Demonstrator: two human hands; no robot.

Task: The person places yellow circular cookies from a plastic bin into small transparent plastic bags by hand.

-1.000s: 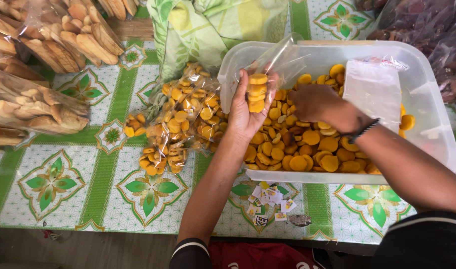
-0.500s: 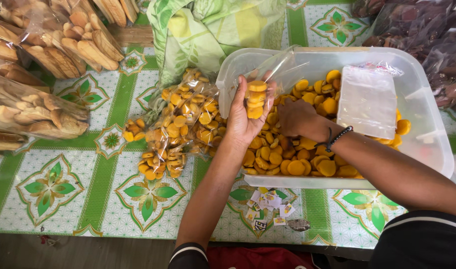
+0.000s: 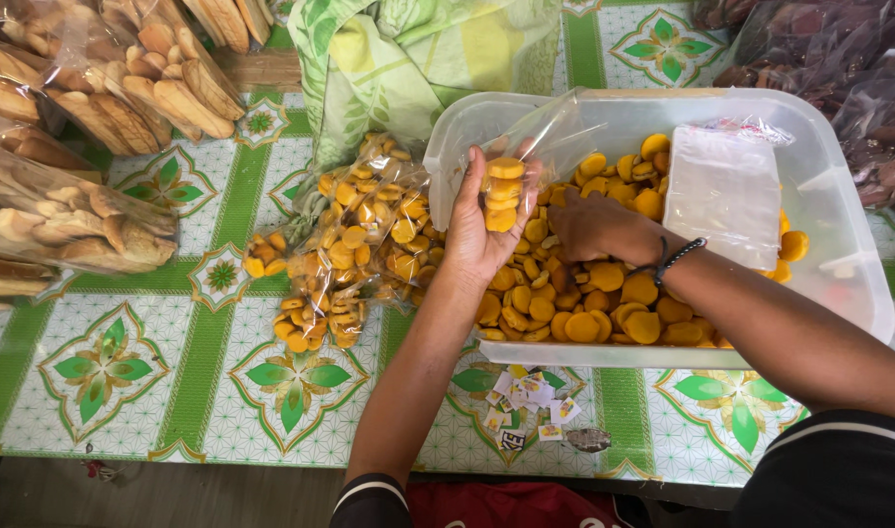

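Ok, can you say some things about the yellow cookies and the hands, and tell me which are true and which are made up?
1. The left hand holds a small clear bag with a stack of round yellow cookies in it. True.
2. The right hand rests on the tablecloth. False: it is down among the cookies inside the plastic tub.
3. The tub is red. False: it is clear and whitish.
4. Filled bags of yellow cookies lie left of the tub. True.
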